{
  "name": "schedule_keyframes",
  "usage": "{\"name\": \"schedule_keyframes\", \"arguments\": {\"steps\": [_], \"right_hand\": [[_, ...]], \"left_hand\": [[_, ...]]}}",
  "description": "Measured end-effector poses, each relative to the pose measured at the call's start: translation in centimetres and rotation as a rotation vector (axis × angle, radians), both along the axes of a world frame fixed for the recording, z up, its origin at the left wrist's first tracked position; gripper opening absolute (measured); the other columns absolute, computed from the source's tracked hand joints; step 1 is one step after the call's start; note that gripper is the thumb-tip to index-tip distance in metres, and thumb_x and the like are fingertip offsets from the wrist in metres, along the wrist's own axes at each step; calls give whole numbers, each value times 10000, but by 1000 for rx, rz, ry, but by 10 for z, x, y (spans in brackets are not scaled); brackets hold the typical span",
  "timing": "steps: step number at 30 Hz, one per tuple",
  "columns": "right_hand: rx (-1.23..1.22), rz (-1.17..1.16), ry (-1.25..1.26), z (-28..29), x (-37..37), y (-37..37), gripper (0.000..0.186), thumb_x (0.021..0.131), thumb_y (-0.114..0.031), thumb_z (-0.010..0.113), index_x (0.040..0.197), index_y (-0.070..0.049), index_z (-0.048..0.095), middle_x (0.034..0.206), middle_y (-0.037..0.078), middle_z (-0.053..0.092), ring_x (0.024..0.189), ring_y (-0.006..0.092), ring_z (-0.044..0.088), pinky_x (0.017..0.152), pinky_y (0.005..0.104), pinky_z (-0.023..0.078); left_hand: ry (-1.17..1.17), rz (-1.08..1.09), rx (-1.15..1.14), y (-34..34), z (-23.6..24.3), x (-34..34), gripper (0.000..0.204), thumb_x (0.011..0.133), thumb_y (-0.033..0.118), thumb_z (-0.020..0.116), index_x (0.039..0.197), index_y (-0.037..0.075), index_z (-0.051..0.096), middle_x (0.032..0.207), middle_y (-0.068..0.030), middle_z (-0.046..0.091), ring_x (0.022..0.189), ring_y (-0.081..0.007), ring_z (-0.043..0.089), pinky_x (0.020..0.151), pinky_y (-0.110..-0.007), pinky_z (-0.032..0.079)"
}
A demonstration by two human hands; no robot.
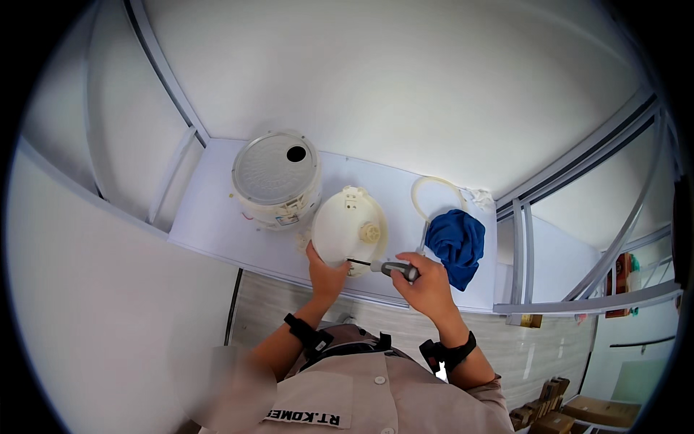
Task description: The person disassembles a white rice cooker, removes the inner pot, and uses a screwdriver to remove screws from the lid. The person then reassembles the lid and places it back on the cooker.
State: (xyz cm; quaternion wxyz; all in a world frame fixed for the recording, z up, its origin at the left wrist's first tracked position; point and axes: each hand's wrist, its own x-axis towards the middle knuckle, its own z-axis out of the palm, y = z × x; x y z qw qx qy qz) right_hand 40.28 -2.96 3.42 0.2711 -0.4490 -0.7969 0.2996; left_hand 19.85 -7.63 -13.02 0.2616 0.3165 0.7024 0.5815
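My left hand (pixel 327 278) grips the near-left rim of a round cream-white lid (pixel 336 224), which is tilted up from the table. A knobbed round fitting sits on the lid's right side, and a hinge-like tab is at its far edge. In my right hand (pixel 428 289) is a screwdriver (pixel 396 269) with a grey and black handle. Its shaft points left, and the tip is at the lid's near edge; whether it sits in a screw is too small to tell. Behind and left of the lid stands a white rice-cooker-like body (pixel 277 173) with a grey disc on top.
A crumpled blue cloth (pixel 455 246) lies right of the lid, beside a cream ring (pixel 415 194) and white tissue (pixel 480 197). The white table (pixel 210 217) meets a wall behind, with metal frames on both sides. Cardboard boxes (pixel 607 411) are on the floor at lower right.
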Motion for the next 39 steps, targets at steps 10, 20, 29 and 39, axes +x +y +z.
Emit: {"name": "schedule_keyframes", "arguments": {"steps": [10, 20, 29, 39], "right_hand": [[207, 84, -442, 21, -32, 3, 282, 939, -327, 732, 912, -68, 622, 717, 123, 697, 644, 325, 706, 541, 430, 529], [131, 302, -176, 16, -21, 1, 322, 826, -103, 802, 1076, -62, 603, 1009, 128, 657, 916, 365, 658, 764, 454, 531], [67, 251, -39, -4, -10, -1, 362, 799, -22, 800, 1090, -48, 586, 1043, 149, 636, 977, 395, 625, 818, 469, 505], [-181, -10, -14, 3, -10, -13, 369, 896, -151, 791, 1180, -17, 597, 1035, 200, 698, 818, 385, 698, 719, 429, 565]], "left_hand": [[50, -37, 18, 2, -6, -7, 1003, 677, 31, 879, 1501, -12, 307, 1362, -245, 582, 1270, -379, 607, 1064, -442, 492], [318, 71, -115, 0, 22, -10, 1052, 683, 101, 904, 1513, -31, 271, 1389, -235, 528, 1246, -356, 594, 1026, -428, 499], [729, -695, 363, -14, 79, -8, 459, 889, 56, 721, 1341, 9, 651, 1321, -132, 695, 1202, -349, 645, 1033, -468, 518], [711, -643, 414, -1, 67, 3, 385, 892, 87, 760, 1255, -14, 680, 1185, -170, 741, 1082, -354, 721, 906, -439, 604]]}}
